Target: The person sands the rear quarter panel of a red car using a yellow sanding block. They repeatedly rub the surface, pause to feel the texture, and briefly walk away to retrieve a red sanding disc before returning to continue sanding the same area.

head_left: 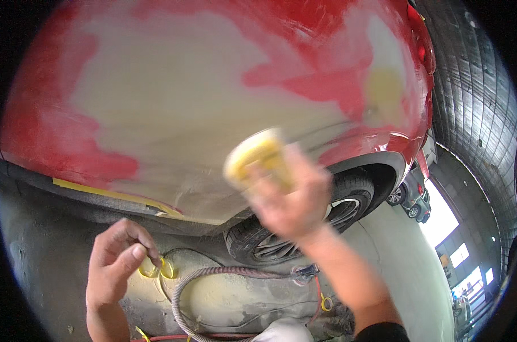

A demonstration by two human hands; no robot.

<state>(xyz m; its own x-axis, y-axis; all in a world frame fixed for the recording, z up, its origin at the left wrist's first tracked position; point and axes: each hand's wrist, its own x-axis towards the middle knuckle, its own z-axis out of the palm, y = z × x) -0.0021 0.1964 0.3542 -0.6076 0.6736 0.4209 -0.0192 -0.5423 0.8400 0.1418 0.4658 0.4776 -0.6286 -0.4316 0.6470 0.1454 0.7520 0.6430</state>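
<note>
A yellow sanding pad (268,154) with a pale edge is in my right hand (295,202), fingers spread over it. Motion blurs both. The pad is at the lower part of a red car panel (47,119), above the rear wheel. Sanded beige and whitish patches (155,85) spread across that panel. Below the panel's lower edge, apart from the car, my left hand (118,256) hangs with its fingers loosely curled and the thumb near them. Nothing shows in it. Yellow masking tape (113,195) runs along the panel's bottom edge.
The wheel (304,222) sits right beneath my right forearm. On the dusty floor lie a grey ribbed hose (181,293) ending at a dark tool (305,273), thin cables, and yellow rings (168,268) like tape rolls. Another car (411,199) stands farther off at the right.
</note>
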